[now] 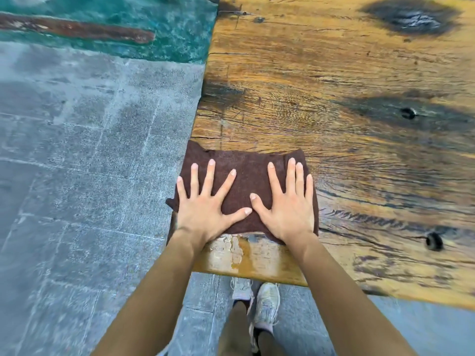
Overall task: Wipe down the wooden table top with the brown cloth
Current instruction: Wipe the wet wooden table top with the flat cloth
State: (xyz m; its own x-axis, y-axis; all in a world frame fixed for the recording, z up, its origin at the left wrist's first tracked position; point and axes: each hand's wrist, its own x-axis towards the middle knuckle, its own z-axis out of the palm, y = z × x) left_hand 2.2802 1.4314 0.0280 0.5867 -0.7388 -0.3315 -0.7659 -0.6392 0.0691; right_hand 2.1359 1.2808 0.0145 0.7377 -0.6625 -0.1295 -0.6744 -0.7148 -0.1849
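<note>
both hands (246,211) flat — brown cloth (246,181)

The worktop (334,86) fills the right and upper frame, the floor (77,176) the left. The cloth (246,181) lies at centre on the worktop's near left corner, overhanging its left edge. The left hand (205,206) and right hand (288,204) rest flat on it, side by side. Shoes (259,301) stand below the near edge.
</note>
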